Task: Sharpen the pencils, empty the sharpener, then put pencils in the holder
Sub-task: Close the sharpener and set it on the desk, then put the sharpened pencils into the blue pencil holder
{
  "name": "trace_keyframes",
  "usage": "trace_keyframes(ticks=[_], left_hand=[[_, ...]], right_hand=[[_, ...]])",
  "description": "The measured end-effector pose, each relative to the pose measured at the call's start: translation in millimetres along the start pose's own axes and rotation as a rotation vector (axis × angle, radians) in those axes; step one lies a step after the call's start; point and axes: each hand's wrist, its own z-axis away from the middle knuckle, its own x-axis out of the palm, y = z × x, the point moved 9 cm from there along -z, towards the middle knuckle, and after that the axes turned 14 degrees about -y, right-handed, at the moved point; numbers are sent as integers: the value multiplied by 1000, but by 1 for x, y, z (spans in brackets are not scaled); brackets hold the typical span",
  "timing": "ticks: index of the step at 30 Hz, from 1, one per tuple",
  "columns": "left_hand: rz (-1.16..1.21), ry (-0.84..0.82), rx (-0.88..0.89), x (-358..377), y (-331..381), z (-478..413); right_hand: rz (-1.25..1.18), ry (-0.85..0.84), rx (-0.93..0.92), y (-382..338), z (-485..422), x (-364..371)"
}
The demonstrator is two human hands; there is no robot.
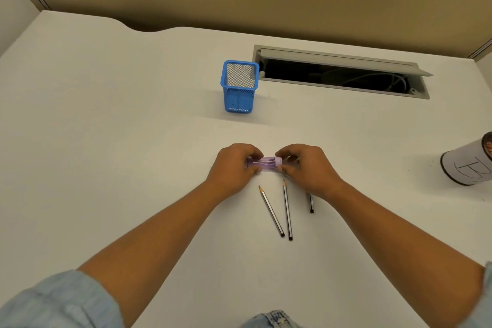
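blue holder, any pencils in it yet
No, the blue holder stands empty, and three pencils lie on the table near the hands.

Ahead of our fingers the surface lies bare up to the blue mesh holder. Three pencils lie just behind them. Far right of them stands a white cylinder; an open cable hatch gapes beyond.

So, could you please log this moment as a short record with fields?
left hand: left hand grips one end of the purple sharpener
right hand: right hand grips its cap end
pencils: three pencils lie on the desk, one partly under the right wrist
holder: blue mesh holder, upright, no pencils visible
far right: white cylinder
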Motion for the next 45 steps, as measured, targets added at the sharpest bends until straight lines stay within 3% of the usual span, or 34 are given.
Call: trace_keyframes(ticks=[14,21,25,30,45], left_hand=[[-34,16,6,-2,-3,6],[27,268,-35,-13,4,54],[79,136,-236,21,-3,71],[65,-4,-334,61,-4,76],[205,42,-391,71,-8,68]], right_hand=[[-27,81,26,15,16,-12],[-139,194,126,33,48,-15],[-205,297,230,46,72,-11],[-234,332,355,60,92,4],[-208,303,412,53,100,14]])
